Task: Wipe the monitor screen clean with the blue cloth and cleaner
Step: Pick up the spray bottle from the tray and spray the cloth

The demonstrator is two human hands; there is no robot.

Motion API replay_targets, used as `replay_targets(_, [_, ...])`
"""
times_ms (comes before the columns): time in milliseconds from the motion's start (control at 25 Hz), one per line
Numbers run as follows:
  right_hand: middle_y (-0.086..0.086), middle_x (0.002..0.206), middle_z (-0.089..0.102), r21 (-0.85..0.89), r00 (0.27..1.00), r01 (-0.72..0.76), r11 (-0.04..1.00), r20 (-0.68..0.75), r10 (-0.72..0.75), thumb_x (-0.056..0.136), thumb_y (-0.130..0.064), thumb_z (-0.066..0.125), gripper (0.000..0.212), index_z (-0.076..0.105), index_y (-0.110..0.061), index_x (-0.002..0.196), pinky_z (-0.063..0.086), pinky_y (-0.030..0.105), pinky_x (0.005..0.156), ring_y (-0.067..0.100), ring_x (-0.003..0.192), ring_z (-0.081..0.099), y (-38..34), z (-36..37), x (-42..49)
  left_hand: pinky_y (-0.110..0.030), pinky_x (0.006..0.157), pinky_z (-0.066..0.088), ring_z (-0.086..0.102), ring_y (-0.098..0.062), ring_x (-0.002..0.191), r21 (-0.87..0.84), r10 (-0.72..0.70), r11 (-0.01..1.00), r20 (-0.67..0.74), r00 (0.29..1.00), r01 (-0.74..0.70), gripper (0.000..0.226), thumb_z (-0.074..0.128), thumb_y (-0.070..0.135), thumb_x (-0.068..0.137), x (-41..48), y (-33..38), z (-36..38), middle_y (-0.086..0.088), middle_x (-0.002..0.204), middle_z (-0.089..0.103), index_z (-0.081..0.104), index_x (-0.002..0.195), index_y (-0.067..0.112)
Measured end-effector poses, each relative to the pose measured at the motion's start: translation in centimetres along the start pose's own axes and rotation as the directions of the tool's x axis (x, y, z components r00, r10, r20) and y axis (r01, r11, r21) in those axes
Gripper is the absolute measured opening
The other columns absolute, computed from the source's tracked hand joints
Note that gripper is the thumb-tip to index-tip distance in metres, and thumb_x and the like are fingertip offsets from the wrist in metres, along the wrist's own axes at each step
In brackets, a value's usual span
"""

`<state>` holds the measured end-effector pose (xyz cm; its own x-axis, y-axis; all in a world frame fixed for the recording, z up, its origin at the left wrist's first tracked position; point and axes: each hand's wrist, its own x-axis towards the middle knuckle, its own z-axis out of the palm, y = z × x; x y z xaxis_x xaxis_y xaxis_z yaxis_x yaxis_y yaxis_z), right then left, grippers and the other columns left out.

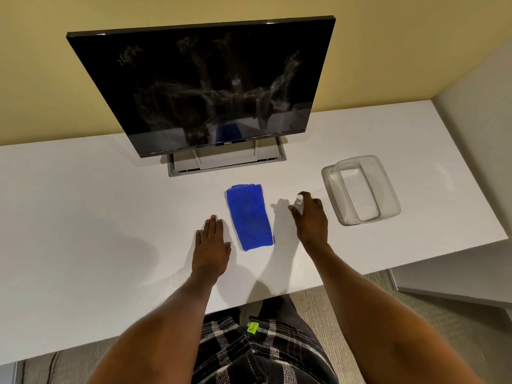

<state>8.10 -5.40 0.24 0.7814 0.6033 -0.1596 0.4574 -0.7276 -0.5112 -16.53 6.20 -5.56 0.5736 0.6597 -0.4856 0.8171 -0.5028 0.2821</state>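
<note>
Head view: cleaning is only just getting under way
The right hand (310,217) is closing around the small cleaner bottle (298,204); the left hand (212,245) is lying flat, released, on the tabletop (83,217) beside the folded blue cloth (249,216), while the monitor screen (199,87) is showing smears, unwiped

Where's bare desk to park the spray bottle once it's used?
Widest free patch: the white desk left of the left hand, running to the wall. Also bare: the right edge beyond the clear plastic container. Crowded: the centre strip, where the blue cloth, the right hand on the spray bottle and the monitor stand's base sit together.
</note>
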Motion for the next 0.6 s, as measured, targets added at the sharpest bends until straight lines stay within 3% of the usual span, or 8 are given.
replay_targets(240, [0.014, 0.120, 0.063, 0.213, 0.985, -0.093, 0.973, -0.121, 0.120, 0.096, -0.011, 0.072, 0.028, 0.063, -0.005, 0.123, 0.053, 0.044, 0.091, 0.033, 0.109, 0.064, 3.0, -1.7, 1.7, -0.042, 0.133, 0.002, -0.010, -0.023, 0.164, -0.048, -0.023, 0.999, 0.040, 0.999, 0.025, 0.077, 0.041, 0.040, 0.111, 0.2, 0.5, 0.4, -0.005, 0.176, -0.015, -0.003, 0.168, 0.013])
replay_targets(600, [0.017, 0.116, 0.065, 0.302, 0.978, -0.147, 0.942, -0.100, 0.184, 0.096, -0.009, 0.071, 0.025, 0.063, 0.000, 0.118, 0.054, 0.049, 0.094, 0.032, 0.107, 0.063, 3.9, -1.4, 1.9, -0.044, 0.134, 0.001, -0.011, -0.024, 0.164, -0.004, -0.032, 0.999, 0.036, 0.999, 0.032, 0.078, 0.040, 0.041, 0.111, 0.2, 0.7, 0.6, -0.007, 0.175, -0.016, -0.005, 0.167, 0.012])
